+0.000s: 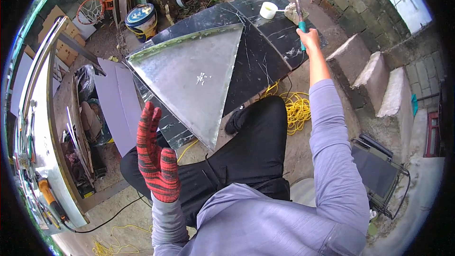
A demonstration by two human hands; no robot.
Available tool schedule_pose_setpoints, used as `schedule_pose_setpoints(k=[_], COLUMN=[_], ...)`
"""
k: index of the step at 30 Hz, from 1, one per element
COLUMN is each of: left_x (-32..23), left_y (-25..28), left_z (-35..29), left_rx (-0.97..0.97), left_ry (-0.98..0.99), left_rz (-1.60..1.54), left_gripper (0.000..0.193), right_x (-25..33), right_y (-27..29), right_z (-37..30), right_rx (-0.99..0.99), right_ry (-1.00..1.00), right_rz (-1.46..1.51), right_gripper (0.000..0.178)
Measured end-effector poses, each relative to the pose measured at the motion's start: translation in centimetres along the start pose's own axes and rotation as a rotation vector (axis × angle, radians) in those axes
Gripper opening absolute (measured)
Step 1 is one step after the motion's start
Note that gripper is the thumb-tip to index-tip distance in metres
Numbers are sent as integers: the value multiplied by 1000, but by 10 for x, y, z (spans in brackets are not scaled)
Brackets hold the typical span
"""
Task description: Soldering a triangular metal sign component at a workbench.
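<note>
My right hand [309, 39], bare, grips the teal handle of a soldering iron [302, 25] at the far right of the black marbled slab [258, 47]. The iron's metal end points away from me, beside a rough stone [292, 15]. Left of the stone stands a small round white tub [268, 10] with something yellowish inside. In a red and black striped glove, my left hand [159, 154] is raised, fingers stretched out, holding nothing. Beyond it a triangular grey metal sheet [189, 66] lies on the slab, with small white bits [202, 78] scattered near its middle.
Coiled yellow cord [297, 112] lies on the ground right of my knee. A bench [45, 128] on the left carries a yellow-orange power tool [49, 198]. A paint bucket [141, 21] stands at the back left; concrete steps [367, 73] rise at the right.
</note>
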State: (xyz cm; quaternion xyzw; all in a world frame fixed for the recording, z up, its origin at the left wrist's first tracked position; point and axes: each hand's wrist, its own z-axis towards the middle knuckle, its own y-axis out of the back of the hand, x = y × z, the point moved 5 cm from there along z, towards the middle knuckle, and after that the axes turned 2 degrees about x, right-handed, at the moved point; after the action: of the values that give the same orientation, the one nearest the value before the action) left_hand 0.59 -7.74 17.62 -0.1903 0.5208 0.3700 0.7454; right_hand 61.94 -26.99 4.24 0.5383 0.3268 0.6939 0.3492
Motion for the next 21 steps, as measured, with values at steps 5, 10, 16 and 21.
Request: schedule_pose_setpoints(k=[5, 10, 16, 21], left_x=[-34, -59, -85, -55], left_y=[1, -25, -77, -33], left_z=[21, 24, 23, 17], left_rx=[-237, 54, 680, 375], left_ry=[-173, -326, -528, -227], left_rz=[-32, -83, 8, 59], left_gripper=[80, 74, 57, 24], right_x=[5, -13, 27, 56], right_y=[-1, -12, 48, 55], right_z=[-3, 15, 7, -110], right_rx=[76, 216, -239, -250], right_ry=[9, -74, 219, 349], right_rz=[15, 5, -116, 247], right_gripper=[87, 85, 80, 63])
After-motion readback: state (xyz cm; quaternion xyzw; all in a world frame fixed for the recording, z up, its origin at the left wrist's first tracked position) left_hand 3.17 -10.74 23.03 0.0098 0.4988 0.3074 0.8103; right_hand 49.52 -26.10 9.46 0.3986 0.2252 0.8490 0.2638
